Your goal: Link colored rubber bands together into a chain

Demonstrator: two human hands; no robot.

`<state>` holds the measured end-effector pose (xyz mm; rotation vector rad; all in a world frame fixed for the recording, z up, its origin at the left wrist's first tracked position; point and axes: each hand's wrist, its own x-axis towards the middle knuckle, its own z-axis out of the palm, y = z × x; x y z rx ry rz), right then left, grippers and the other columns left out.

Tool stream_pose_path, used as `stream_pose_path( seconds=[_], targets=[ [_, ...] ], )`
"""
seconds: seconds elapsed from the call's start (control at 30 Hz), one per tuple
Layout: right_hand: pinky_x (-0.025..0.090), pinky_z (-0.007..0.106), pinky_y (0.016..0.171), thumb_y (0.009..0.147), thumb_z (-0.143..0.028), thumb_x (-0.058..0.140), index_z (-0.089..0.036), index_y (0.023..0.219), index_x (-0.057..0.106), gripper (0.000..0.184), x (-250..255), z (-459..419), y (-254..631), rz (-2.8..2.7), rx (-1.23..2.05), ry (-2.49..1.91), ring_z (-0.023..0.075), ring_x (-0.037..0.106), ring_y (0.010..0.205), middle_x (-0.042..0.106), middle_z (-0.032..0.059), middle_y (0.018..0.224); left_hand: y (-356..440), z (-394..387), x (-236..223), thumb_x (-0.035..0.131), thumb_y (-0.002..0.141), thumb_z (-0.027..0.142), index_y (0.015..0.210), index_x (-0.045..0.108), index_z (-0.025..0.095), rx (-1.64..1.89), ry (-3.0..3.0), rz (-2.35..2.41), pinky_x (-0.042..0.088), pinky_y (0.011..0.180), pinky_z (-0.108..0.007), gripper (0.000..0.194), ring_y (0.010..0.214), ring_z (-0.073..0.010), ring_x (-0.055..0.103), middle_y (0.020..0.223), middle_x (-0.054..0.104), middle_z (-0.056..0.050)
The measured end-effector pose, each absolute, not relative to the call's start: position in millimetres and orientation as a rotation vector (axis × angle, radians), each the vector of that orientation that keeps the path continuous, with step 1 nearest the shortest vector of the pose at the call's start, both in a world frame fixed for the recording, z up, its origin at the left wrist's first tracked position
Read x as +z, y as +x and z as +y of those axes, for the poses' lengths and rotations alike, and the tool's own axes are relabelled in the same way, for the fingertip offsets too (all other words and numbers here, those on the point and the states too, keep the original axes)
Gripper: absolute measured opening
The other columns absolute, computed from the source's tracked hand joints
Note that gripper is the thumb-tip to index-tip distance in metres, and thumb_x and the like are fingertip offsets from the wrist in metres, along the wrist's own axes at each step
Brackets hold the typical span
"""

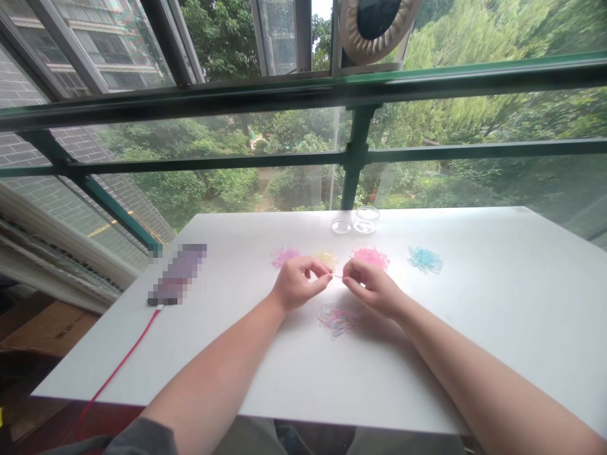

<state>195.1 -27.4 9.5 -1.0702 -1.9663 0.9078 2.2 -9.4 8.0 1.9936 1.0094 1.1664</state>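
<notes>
My left hand (pixel 300 283) and my right hand (pixel 374 285) face each other above the white table, both closed in a pinch. A thin pale rubber band (pixel 337 275) is stretched across the small gap between their fingertips. Below them lies a mixed-colour pile of small rubber bands (pixel 337 321). Just beyond the hands are a purple pile (pixel 284 255), a yellow pile (pixel 328 257) partly covered by my left hand, and a pink pile (pixel 372 256) behind my right hand. A teal pile (pixel 425 259) sits farther right.
Toward the table's (pixel 497 354) far edge stand a clear round container (pixel 367 220) and its likely lid (pixel 341 227). A blurred phone-like object (pixel 177 275) lies at the left, with a red cable (pixel 126 360) running over the near edge. A green railing (pixel 294 95) and windows are behind.
</notes>
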Motion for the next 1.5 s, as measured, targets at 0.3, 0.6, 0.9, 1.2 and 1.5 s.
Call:
stream_pose_path(
  seconds=[0.3, 0.6, 0.9, 1.2, 1.5],
  targets=[
    [0.032, 0.024, 0.052, 0.080, -0.023, 0.049, -0.019, 0.076, 0.045, 0.008, 9, -27, 193, -1.859, 0.964, -1.029, 0.0099, 0.038, 0.055, 0.041, -0.0034, 0.062, -2, -5, 6, 0.057, 0.074, 0.020, 0.089, 0.064, 0.014, 1.075, 2.010, 0.929, 0.046, 0.062, -0.023, 0.018, 0.072, -0.0117, 0.062, 0.095, 0.068, -0.007],
    [0.034, 0.024, 0.054, 0.076, -0.020, 0.049, -0.019, 0.071, 0.051, 0.005, 10, -13, 216, -1.913, 0.472, -1.343, 0.0114, 0.043, 0.055, 0.050, -0.0010, 0.062, -4, -3, 2, 0.055, 0.077, 0.029, 0.088, 0.066, 0.016, 1.028, 1.955, 1.140, 0.042, 0.055, -0.021, 0.020, 0.058, -0.0090, 0.053, 0.078, 0.067, -0.004],
    [0.034, 0.026, 0.058, 0.071, -0.015, 0.048, -0.019, 0.070, 0.061, 0.014, 6, 10, 251, -1.958, 0.062, -1.717, 0.0149, 0.049, 0.063, 0.058, 0.0032, 0.069, -3, -6, 7, 0.055, 0.076, 0.027, 0.079, 0.066, 0.016, 0.869, 2.041, 1.100, 0.039, 0.052, -0.020, 0.016, 0.054, -0.0082, 0.048, 0.070, 0.064, -0.002],
    [0.036, 0.027, 0.062, 0.075, -0.014, 0.048, -0.019, 0.082, 0.069, 0.023, 5, 11, 256, -1.992, 0.047, -1.778, 0.0164, 0.053, 0.070, 0.061, 0.0059, 0.081, -3, -6, 10, 0.055, 0.075, 0.027, 0.077, 0.066, 0.016, 0.847, 2.063, 1.088, 0.039, 0.052, -0.020, 0.016, 0.055, -0.0086, 0.049, 0.067, 0.064, -0.001],
    [0.040, 0.030, 0.068, 0.072, -0.013, 0.048, -0.020, 0.089, 0.066, 0.025, 5, 13, 262, -1.934, 0.036, -1.752, 0.0174, 0.054, 0.070, 0.066, 0.0039, 0.081, -4, -6, 10, 0.055, 0.075, 0.027, 0.078, 0.066, 0.016, 0.813, 2.084, 1.096, 0.040, 0.053, -0.020, 0.016, 0.057, -0.0089, 0.050, 0.068, 0.063, -0.001]
  ],
)
